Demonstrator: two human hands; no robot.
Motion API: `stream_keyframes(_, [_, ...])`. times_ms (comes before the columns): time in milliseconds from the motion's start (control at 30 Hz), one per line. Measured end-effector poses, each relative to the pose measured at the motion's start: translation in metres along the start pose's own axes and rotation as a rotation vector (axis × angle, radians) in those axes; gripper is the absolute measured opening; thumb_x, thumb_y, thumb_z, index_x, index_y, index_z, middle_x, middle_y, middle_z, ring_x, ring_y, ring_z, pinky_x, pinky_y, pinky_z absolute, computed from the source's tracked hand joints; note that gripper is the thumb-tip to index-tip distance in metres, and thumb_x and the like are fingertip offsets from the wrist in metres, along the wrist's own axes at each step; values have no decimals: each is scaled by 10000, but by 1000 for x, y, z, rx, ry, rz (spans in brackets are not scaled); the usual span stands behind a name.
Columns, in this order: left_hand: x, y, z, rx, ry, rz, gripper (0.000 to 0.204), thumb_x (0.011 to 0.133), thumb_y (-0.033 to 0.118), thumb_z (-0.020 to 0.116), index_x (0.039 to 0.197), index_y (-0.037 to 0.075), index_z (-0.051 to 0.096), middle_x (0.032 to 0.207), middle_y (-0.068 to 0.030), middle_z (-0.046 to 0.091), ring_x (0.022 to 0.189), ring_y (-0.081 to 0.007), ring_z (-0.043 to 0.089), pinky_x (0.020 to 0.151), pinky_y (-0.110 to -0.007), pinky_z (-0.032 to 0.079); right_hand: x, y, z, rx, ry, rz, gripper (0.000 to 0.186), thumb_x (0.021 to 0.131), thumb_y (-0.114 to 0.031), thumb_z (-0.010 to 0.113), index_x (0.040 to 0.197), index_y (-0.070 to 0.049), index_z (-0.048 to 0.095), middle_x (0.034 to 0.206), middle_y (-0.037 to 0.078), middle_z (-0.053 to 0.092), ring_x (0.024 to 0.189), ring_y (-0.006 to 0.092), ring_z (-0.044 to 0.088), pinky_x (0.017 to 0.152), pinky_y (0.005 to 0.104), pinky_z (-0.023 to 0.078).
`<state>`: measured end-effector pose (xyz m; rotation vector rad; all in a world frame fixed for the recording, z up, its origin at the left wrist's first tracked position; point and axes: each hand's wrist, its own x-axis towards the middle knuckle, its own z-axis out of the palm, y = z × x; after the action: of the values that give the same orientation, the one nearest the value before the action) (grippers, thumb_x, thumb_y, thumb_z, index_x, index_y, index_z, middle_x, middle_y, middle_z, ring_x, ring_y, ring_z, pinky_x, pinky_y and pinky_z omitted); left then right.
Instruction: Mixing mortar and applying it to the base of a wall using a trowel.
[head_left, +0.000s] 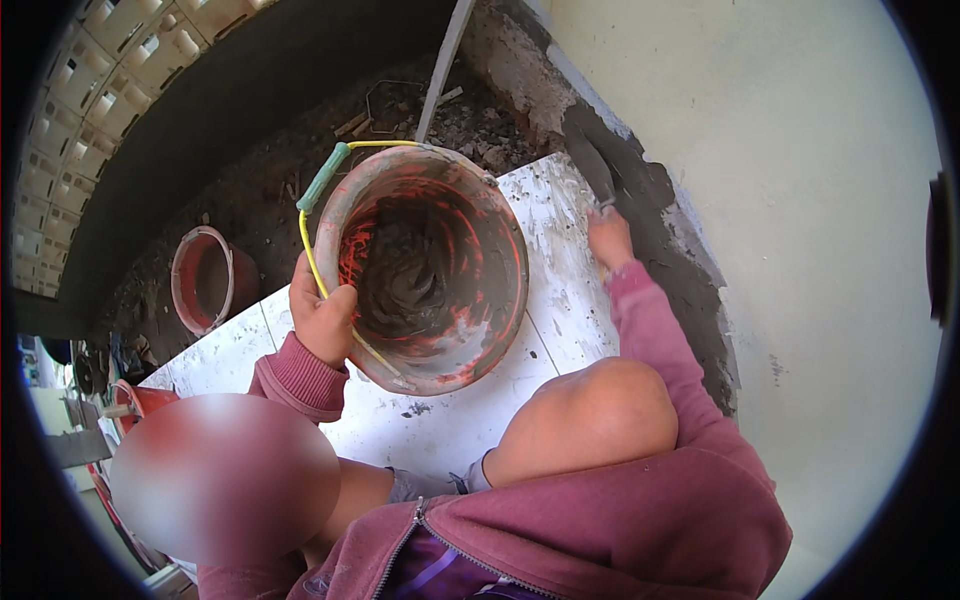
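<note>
My left hand (325,315) grips the rim of a red bucket (512,250), its thumb over the edge beside the yellow handle with a green grip (323,178). Tilted toward me, the bucket shows wet grey mortar (410,270) at its bottom and smeared over its inner wall. Off to the right, my right hand (609,238) is closed round the handle of a trowel (590,165). The trowel's blade lies against a strip of fresh dark mortar (650,230) along the foot of the wall. My fingers partly hide the trowel's handle.
White tiles (570,320) under the bucket carry mortar splashes. A smaller red bucket (205,280) stands on dark soil at the left. Rubble (495,140) and an upright pale bar (443,70) lie beyond the tiles. A pale wall (830,220) rises at right, a pierced block wall (110,80) far left.
</note>
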<state>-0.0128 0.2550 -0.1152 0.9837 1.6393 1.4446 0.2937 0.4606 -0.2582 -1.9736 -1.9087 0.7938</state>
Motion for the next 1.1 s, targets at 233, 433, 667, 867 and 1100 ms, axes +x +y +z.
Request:
stream_keyframes(233, [2, 3, 1, -65, -3, -11, 539, 651, -25, 391, 1190, -12, 401, 1074, -83, 521, 968, -184, 509, 875, -279, 378, -2, 13, 8, -144, -28, 91, 411, 823, -323, 457, 1012, 39, 504, 1020, 279, 533, 984, 415, 499, 834, 456, 400])
stream_keyframes(433, [3, 6, 6, -112, 4, 20, 526, 654, -55, 388, 1177, 1, 415, 988, -39, 526, 808, -104, 503, 716, -204, 406, 13, -15, -24, -61, 27, -7, 412, 826, -324, 462, 966, 60, 518, 987, 287, 540, 960, 408, 510, 816, 449, 410])
stream_keyframes(667, [2, 8, 6, -128, 12, 6, 530, 652, -68, 376, 1175, 5, 414, 992, -44, 530, 822, -107, 509, 714, -208, 409, 7, -19, -32, -194, 95, -328, 392, 838, -302, 455, 897, 71, 557, 927, 286, 554, 903, 424, 523, 780, 459, 418])
stream_keyframes(867, [3, 2, 4, -138, -3, -12, 533, 647, -61, 388, 1176, -2, 414, 1002, -42, 527, 854, -116, 508, 758, -218, 403, 47, -29, -14, -59, -17, -157, 392, 838, -303, 452, 897, 71, 551, 886, 277, 568, 872, 436, 527, 778, 467, 419])
stream_keyframes(1100, [3, 0, -1, -32, -9, 42, 554, 666, -19, 394, 1220, -2, 383, 1119, -87, 504, 1019, -174, 480, 905, -277, 347, -66, -70, -92, 424, -136, -148, 251, 834, -276, 510, 876, -28, 508, 783, 233, 572, 784, 393, 552, 682, 439, 432])
